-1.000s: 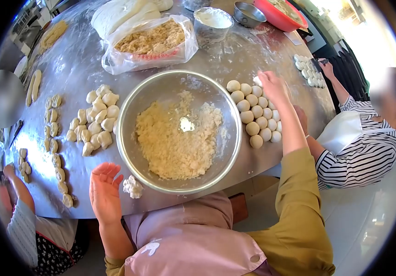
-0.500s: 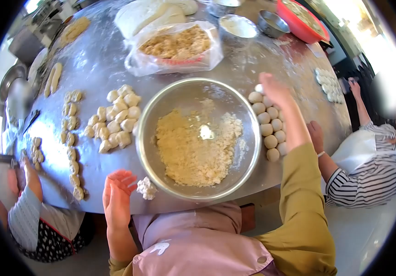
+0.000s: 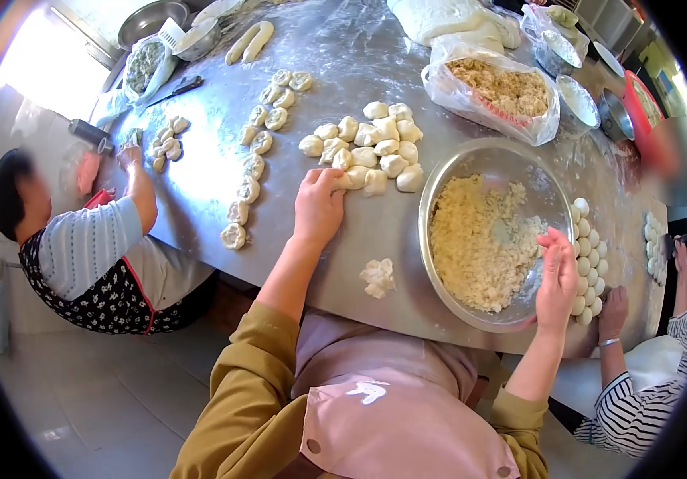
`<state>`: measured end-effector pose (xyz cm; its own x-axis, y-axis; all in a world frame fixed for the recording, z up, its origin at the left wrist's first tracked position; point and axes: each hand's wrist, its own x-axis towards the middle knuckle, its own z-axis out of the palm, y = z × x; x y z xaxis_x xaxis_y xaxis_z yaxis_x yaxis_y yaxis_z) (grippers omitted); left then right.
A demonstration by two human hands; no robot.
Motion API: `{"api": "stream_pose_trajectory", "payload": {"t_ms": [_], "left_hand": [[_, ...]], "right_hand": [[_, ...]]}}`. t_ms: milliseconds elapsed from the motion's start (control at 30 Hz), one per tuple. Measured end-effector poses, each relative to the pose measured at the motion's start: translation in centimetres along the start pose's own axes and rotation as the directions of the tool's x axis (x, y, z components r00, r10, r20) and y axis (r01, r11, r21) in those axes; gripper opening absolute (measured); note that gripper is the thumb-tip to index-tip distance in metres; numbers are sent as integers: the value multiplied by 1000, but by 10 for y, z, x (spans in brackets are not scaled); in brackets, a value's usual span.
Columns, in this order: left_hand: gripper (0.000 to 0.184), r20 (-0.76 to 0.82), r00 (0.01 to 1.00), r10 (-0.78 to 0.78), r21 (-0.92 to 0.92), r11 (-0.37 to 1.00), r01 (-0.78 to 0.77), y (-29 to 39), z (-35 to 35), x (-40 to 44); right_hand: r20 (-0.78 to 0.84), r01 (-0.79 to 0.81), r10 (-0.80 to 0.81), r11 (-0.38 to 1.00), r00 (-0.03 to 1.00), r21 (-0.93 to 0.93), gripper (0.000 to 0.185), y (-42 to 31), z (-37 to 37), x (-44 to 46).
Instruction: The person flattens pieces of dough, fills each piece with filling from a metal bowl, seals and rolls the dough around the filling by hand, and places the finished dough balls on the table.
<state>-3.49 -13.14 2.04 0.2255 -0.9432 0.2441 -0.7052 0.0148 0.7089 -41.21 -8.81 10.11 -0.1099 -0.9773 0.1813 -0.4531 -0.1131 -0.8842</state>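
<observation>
My left hand (image 3: 319,203) pinches a dough piece at the lower left edge of a cluster of pale dough pieces (image 3: 365,156). My right hand (image 3: 557,275) is raised over the right rim of the steel bowl (image 3: 431,259), fingers loosely apart and nothing seen in them. Crumbly pale yellow filling (image 3: 475,247) lies in the bowl. Between my left hand and the bowl, near the table edge, sits a small ragged white lump (image 3: 378,278). Round smooth balls (image 3: 591,259) stand in rows to the right of the bowl, partly behind my right hand.
A co-worker (image 3: 96,239) works at the left beside a row of dough pieces (image 3: 249,188). Another person in stripes (image 3: 639,399) has a hand by the balls. A bag of brown filling (image 3: 503,88), a large dough mass (image 3: 447,24) and a floury bowl (image 3: 577,104) lie at the back.
The view has swung left. My left hand has moved from near the white lump to the dough cluster. My right hand has left the far end of the round balls and come back to the bowl rim.
</observation>
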Motion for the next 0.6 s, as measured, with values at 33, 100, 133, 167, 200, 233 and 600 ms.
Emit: {"api": "stream_pose_trajectory", "payload": {"t_ms": [33,100,133,167,200,233,600], "left_hand": [[32,-25,999,-42,-53,998,41,0,0,0],[26,-156,979,132,4,991,-133,5,-11,-16],[23,-217,950,224,44,975,-220,7,-17,-27],[25,-196,943,271,49,963,-266,4,-21,-42],[26,-85,957,279,69,959,-274,2,-26,-58],[27,26,960,280,89,955,-282,0,-30,-74],[30,49,983,178,198,963,-184,11,15,-63]], "right_hand": [[-20,37,-36,999,999,40,30,-6,6,-1],[6,64,-65,994,998,88,29,-11,12,-3],[16,78,-81,990,997,115,28,-12,14,-3],[25,59,-63,991,998,123,28,-12,16,-3],[38,37,-43,991,998,131,27,-12,17,-3],[54,16,-24,990,998,140,26,-10,18,-3],[2,-33,33,985,999,168,25,1,29,-2]]}}
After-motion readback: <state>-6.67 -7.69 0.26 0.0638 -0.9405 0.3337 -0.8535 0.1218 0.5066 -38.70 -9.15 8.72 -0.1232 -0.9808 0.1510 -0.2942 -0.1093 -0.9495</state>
